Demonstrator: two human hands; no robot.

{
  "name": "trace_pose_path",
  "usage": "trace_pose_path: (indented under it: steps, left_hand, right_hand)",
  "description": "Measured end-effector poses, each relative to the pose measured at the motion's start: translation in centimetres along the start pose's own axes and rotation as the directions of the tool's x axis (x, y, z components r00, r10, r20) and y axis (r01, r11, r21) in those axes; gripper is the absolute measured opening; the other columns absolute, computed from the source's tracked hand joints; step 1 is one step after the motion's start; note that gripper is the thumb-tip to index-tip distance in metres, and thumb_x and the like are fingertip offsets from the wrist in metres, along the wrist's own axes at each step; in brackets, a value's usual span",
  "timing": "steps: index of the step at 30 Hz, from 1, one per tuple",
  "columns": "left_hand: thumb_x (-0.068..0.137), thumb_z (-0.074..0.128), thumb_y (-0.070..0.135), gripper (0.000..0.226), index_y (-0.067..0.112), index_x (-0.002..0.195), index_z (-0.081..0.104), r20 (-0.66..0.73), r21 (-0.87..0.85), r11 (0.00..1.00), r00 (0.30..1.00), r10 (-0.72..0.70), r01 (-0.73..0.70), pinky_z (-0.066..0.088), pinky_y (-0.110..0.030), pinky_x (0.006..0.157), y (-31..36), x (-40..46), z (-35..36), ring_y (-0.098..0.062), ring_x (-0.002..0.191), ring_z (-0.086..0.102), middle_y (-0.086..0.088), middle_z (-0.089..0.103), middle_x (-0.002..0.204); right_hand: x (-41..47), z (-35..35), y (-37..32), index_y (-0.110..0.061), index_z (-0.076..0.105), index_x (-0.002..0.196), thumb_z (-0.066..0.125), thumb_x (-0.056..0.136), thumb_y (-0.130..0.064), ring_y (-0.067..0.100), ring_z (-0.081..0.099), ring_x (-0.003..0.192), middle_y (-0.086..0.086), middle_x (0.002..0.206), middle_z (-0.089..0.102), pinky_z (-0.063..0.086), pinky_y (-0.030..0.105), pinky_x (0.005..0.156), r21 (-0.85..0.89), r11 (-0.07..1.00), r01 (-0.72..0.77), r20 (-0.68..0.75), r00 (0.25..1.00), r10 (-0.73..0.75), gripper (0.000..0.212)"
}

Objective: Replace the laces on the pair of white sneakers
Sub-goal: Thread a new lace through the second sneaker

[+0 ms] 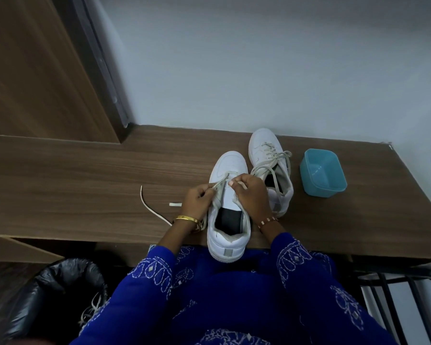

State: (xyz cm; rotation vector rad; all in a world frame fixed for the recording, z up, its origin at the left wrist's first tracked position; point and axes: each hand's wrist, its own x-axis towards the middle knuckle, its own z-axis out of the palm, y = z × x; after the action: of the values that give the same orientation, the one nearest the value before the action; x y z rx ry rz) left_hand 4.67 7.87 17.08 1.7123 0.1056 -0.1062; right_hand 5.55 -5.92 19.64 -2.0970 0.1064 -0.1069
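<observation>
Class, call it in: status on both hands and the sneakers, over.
Left hand pinching lace at near sneaker. Right hand gripping its other side. Far sneaker laced, untied. Blue tub beside, not obstructing.

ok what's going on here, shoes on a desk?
A person is lacing the near white sneaker on the wooden desk. The left hand pinches the lace near the lowest eyelets; the right hand grips the other side. Only the bottom is threaded. The far sneaker is laced but untied, beside a blue plastic tub.
</observation>
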Motion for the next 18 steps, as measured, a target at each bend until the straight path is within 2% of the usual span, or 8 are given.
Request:
trace_pose_path:
  steps: [2,5,8,11,14,15,18]
  left_hand:
    - [0.09,0.048,0.007,0.035,0.016,0.056,0.051,0.003,0.008,1.0,1.0,-0.004,0.004,0.033,-0.025,0.057,-0.1,0.0,0.0,-0.014,0.063,0.044,-0.011,0.053,0.077]
    - [0.091,0.045,0.001,0.033,0.01,0.06,0.05,0.02,0.012,1.0,1.0,0.001,-0.001,0.031,-0.02,0.051,-0.1,-0.1,0.0,0.001,0.047,0.037,-0.007,0.046,0.064]
    - [0.092,0.044,0.0,0.041,0.015,0.054,0.047,0.005,-0.033,0.999,1.0,-0.002,0.003,0.033,-0.019,0.051,0.1,-0.3,0.1,0.002,0.044,0.037,-0.002,0.045,0.058]
    - [0.094,0.046,0.004,0.043,0.019,0.053,0.05,-0.001,-0.095,0.995,0.999,-0.044,0.044,0.037,-0.022,0.058,0.0,-0.4,0.3,0.003,0.049,0.044,0.009,0.049,0.05]
    - [0.097,0.044,0.015,0.034,0.017,0.07,0.064,0.007,-0.188,0.972,0.99,-0.143,0.142,0.048,-0.026,0.072,0.1,-0.1,0.3,-0.007,0.068,0.059,0.003,0.064,0.068]
    - [0.097,0.043,0.017,0.034,0.016,0.071,0.064,0.014,-0.19,0.967,0.986,-0.168,0.168,0.049,-0.024,0.07,0.3,0.1,0.4,-0.007,0.067,0.06,0.002,0.064,0.068]
    - [0.094,0.051,0.011,0.034,0.012,0.061,0.06,-0.006,-0.083,0.982,0.985,-0.173,0.172,0.047,-0.023,0.056,1.0,1.2,0.4,-0.002,0.05,0.054,0.007,0.058,0.051]
  right_hand:
    - [0.3,0.4,0.1,0.002,0.063,0.073,0.061,0.085,-0.01,0.017,0.055,0.073,0.009,0.072,0.062,0.038,0.026,0.068,-0.008,1.0,0.001,-0.032,0.999,-0.001,0.017]
    - [0.8,1.1,0.1,-0.002,0.064,0.074,0.062,0.084,-0.013,0.02,0.057,0.077,0.01,0.078,0.066,0.042,0.03,0.071,-0.029,0.999,-0.025,-0.078,0.997,0.023,0.016]
    - [0.8,1.5,0.0,-0.003,0.064,0.074,0.061,0.085,-0.013,0.017,0.055,0.074,0.004,0.073,0.06,0.036,0.024,0.066,-0.026,0.998,-0.06,-0.067,0.996,0.058,0.015]
    - [0.5,1.9,0.1,-0.005,0.062,0.07,0.059,0.086,-0.011,0.017,0.052,0.07,0.004,0.068,0.057,0.035,0.024,0.064,-0.044,0.998,-0.052,-0.05,0.997,0.05,0.017]
    - [0.4,2.1,0.2,0.0,0.065,0.07,0.061,0.084,-0.01,0.019,0.054,0.069,0.01,0.069,0.062,0.037,0.025,0.066,-0.024,0.998,-0.053,-0.075,0.996,0.051,0.018]
    - [0.3,2.1,0.1,0.001,0.067,0.074,0.062,0.084,-0.011,0.02,0.057,0.072,0.012,0.074,0.066,0.038,0.025,0.067,-0.029,0.998,-0.055,-0.083,0.995,0.053,0.017]
    - [-0.2,2.1,-0.2,0.0,0.072,0.084,0.063,0.084,-0.015,0.022,0.062,0.082,0.012,0.086,0.071,0.04,0.024,0.068,-0.08,0.995,-0.067,-0.112,0.992,0.057,0.017]
